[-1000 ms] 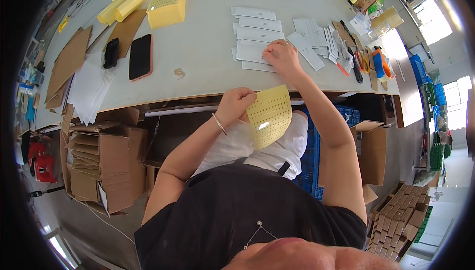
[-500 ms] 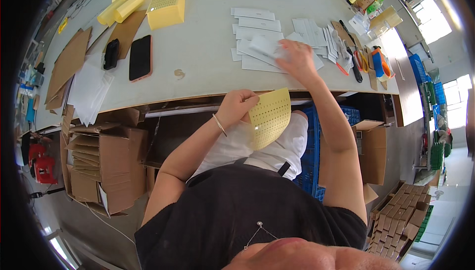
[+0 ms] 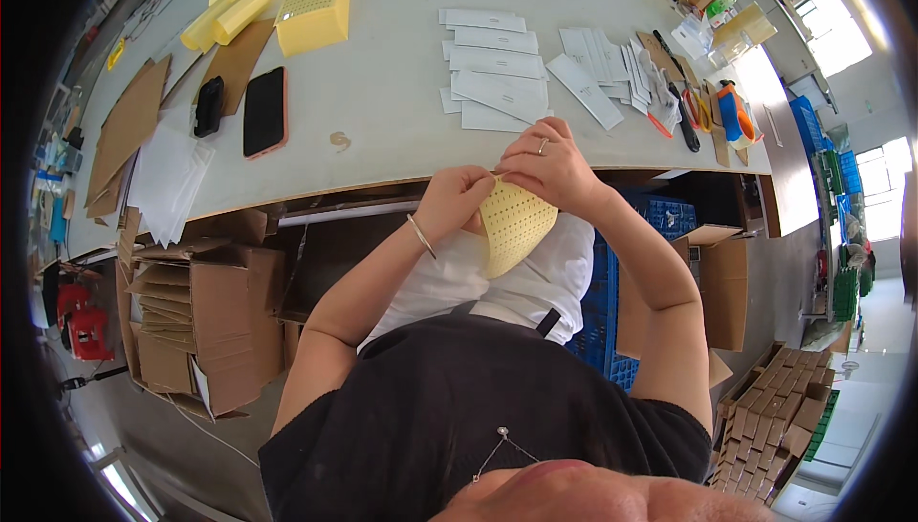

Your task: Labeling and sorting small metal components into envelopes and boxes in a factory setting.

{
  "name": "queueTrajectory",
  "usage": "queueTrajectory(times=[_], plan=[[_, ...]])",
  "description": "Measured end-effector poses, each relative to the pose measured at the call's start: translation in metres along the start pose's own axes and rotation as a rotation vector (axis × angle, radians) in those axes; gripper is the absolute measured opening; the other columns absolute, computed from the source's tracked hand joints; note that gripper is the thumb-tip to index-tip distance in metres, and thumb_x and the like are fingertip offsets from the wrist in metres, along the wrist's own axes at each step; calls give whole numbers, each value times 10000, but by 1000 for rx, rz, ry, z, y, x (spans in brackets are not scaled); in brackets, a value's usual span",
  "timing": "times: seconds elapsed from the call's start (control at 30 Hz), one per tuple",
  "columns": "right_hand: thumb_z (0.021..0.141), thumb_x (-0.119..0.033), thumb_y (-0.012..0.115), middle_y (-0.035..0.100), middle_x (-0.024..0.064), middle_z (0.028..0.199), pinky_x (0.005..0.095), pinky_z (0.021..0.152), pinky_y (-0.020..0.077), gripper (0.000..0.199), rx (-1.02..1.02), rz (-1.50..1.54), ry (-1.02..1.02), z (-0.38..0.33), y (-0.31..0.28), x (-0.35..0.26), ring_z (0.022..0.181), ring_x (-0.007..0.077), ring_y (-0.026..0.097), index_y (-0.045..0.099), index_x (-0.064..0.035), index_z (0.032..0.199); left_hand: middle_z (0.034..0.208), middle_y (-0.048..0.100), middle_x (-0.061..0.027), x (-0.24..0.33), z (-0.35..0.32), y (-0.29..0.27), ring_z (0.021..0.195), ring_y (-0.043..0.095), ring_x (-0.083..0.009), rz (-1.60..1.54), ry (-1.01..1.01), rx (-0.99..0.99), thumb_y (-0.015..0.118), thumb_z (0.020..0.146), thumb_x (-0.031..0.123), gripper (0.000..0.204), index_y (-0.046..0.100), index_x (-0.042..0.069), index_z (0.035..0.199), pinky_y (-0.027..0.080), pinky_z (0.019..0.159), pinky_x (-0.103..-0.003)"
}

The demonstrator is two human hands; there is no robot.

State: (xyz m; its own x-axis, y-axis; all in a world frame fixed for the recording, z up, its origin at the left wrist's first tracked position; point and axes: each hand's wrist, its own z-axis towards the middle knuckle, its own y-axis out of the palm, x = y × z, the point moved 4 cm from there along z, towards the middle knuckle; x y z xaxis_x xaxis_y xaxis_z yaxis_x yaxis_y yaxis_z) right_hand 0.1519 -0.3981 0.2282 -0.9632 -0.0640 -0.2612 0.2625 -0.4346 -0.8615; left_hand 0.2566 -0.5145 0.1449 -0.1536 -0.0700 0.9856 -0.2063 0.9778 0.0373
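Note:
My left hand [image 3: 457, 199] pinches the top edge of a yellow sheet [image 3: 514, 227] covered with rows of small dots, held over my lap just below the table's front edge. My right hand [image 3: 548, 166], with a ring on one finger, has its fingertips on the same top edge of the sheet, close against the left hand. The sheet curls downward in front of my white apron. White rectangular cards [image 3: 497, 92] lie spread on the table just beyond my hands.
On the grey table [image 3: 382, 92] lie a dark phone [image 3: 265, 111], a small black device [image 3: 207, 106], a yellow stack [image 3: 313, 10], brown cardboard pieces [image 3: 129, 125], white sheets [image 3: 170, 183] and scissors with tools [image 3: 688, 106]. Cardboard boxes [image 3: 191, 321] stand left, a blue crate [image 3: 598, 302] right.
My right hand has come back from the white cards on the table to the top edge of the yellow sheet. The left hand kept holding the sheet.

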Motion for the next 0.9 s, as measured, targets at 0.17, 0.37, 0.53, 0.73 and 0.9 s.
queueTrajectory(times=[0.17, 0.37, 0.53, 0.73, 0.9], plan=[[695, -166, 715, 614, -43, 852, 425, 925, 360, 104, -8, -119, -116, 4, 4, -17, 896, 176, 539, 651, -136, 771, 634, 578, -2, -3, 0, -2, 462, 496, -26, -22, -31, 23, 541, 910, 213, 251, 636, -20, 909, 411, 407, -179], [725, -101, 670, 608, -14, 838, 398, 901, 380, 55, 93, -35, -7, 12, 3, 13, 875, 193, 546, 617, -103, 739, 644, 589, -14, -3, 5, -8, 429, 477, -39, -137, -11, 50, 540, 900, 193, 237, 636, -23, 880, 408, 402, -185], [777, -183, 634, 612, 36, 947, 399, 921, 322, 90, 188, 96, 482, 33, 15, 86, 970, 242, 526, 644, -94, 782, 670, 611, -22, -7, 6, -5, 577, 525, -57, -141, -39, 48, 564, 861, 191, 258, 642, -54, 857, 427, 535, -211], [761, -227, 667, 609, 56, 963, 408, 931, 324, 311, 2, -121, 552, 42, 29, 99, 966, 260, 545, 598, -114, 1042, 648, 591, -21, -12, 5, -8, 448, 520, -58, -70, 17, 43, 539, 897, 206, 244, 624, -21, 869, 480, 419, -219], [763, -253, 660, 607, 76, 946, 416, 940, 323, 472, -8, -108, 437, 38, 19, 87, 994, 262, 548, 490, -105, 1177, 679, 607, -30, -14, 7, -7, 497, 574, -75, -54, 10, 16, 548, 896, 212, 248, 618, -25, 877, 523, 454, -232]])
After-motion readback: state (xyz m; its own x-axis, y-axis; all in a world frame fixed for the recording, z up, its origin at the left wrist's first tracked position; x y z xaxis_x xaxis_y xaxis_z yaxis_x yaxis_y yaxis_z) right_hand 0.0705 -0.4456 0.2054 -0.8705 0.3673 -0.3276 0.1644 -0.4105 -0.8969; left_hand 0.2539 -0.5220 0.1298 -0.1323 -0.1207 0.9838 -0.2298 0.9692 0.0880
